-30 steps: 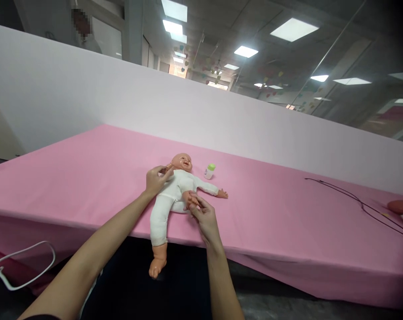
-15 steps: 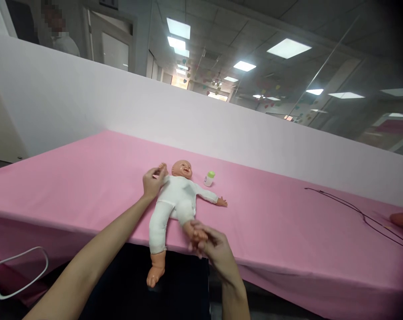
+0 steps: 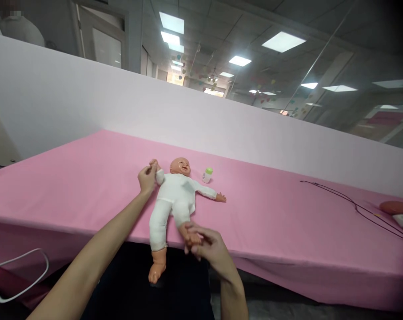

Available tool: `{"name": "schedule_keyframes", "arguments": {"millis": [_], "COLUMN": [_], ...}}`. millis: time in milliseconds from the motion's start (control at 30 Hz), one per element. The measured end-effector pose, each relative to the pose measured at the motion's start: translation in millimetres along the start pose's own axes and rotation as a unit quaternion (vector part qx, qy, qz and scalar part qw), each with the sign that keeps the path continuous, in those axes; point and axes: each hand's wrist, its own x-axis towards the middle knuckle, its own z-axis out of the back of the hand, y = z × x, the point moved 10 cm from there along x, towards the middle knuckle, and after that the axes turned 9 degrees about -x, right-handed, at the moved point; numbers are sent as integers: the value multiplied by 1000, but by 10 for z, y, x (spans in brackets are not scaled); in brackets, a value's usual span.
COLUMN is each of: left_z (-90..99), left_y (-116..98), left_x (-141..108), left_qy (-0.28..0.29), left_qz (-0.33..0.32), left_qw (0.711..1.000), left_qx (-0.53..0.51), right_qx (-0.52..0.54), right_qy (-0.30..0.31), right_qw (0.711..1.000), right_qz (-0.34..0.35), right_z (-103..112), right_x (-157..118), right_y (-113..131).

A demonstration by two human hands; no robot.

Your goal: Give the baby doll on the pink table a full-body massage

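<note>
A baby doll (image 3: pixel 177 191) with a white cloth body lies on its back on the pink-covered table (image 3: pixel 261 213), its head toward the wall. My left hand (image 3: pixel 148 178) is closed around the doll's hand and lower arm on the left side, held out beside its head. At the table's front edge, my right hand (image 3: pixel 208 242) has its fingers wrapped about the doll's foot on the right. The doll's other leg hangs over the edge above my dark-clothed lap. A small bottle with a green cap (image 3: pixel 207 175) stands just right of the doll's head.
Thin black cords (image 3: pixel 351 202) run across the table at the right. Another doll (image 3: pixel 399 211) shows partly at the right edge. A white cable loop (image 3: pixel 37 266) hangs at the lower left. Behind the table rises a white partition (image 3: pixel 201 118); a person (image 3: pixel 19 30) is beyond it.
My left hand has moved the doll's arm outward to the left, away from its head. My right hand keeps the foot, now slightly farther left. The view has shifted a little.
</note>
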Motion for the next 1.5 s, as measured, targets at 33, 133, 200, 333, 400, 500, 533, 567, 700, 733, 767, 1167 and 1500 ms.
{"name": "schedule_keyframes", "arguments": {"millis": [33,133,200,333,400,500,533,567,700,733,767,1167,1500], "left_z": [97,328,383,130,-148,-487,-533,-550,-415,-339,-244,86,-486], "left_y": [124,419,392,-104,-320,-429,-434,-433,-350,-299,-227,-18,-281], "left_x": [40,66,78,35,-114,-403,-462,-488,-315,-237,-157,24,-385], "left_qy": [-39,-132,-152,-37,86,247,271,279,200,158,111,-20,239], "left_qz": [46,157,146,-29,-106,-177,-190,-195,-133,-106,-76,-12,-128], "left_qw": [998,977,976,999,990,945,933,928,967,980,990,1000,958], "left_qx": [-16,-52,-60,-19,32,125,143,150,88,63,38,-3,91], "right_qx": [3,16,26,1,-22,-8,4,15,20,16,12,19,18], "right_qy": [31,68,57,-36,-100,-121,-117,-116,-111,-95,-68,-63,-114], "right_qw": [999,996,997,999,994,992,993,993,993,994,997,998,993], "right_qz": [-20,-51,-44,17,41,29,22,19,44,45,38,8,38], "right_z": [-34,-43,3,170,245,200,173,159,179,171,142,186,-79], "right_x": [-130,-358,-338,68,365,781,867,910,640,498,349,73,732], "right_y": [-83,-282,-290,-6,134,113,70,30,-28,-39,-66,-164,-58]}}
